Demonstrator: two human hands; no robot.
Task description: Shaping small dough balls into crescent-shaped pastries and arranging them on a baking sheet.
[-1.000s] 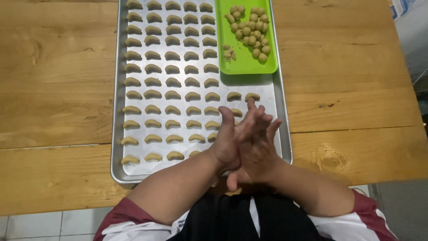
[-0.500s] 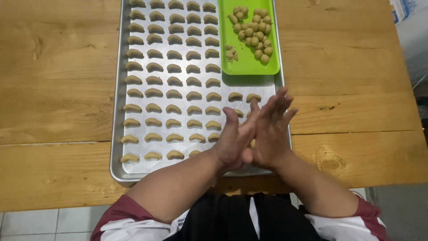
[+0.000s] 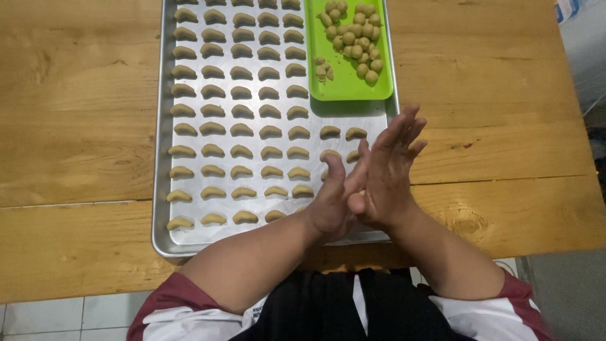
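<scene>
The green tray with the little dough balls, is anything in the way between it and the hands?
Nothing visible. The left hand and right hand are pressed together above the metal baking tray; only bare metal lies between them and the green tray.

Crescent dough pieces (image 3: 240, 110) lie in rows on the baking tray (image 3: 161, 189), dough balls (image 3: 356, 41) in the small tray (image 3: 347, 88) at its far right corner.

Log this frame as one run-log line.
hands: left and right pressed palm to palm | over: baking tray | nearby: crescent dough pieces, green tray

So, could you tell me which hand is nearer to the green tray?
Right. The right hand reaches up just below the green tray; the left hand sits lower, pressed against it.
</scene>
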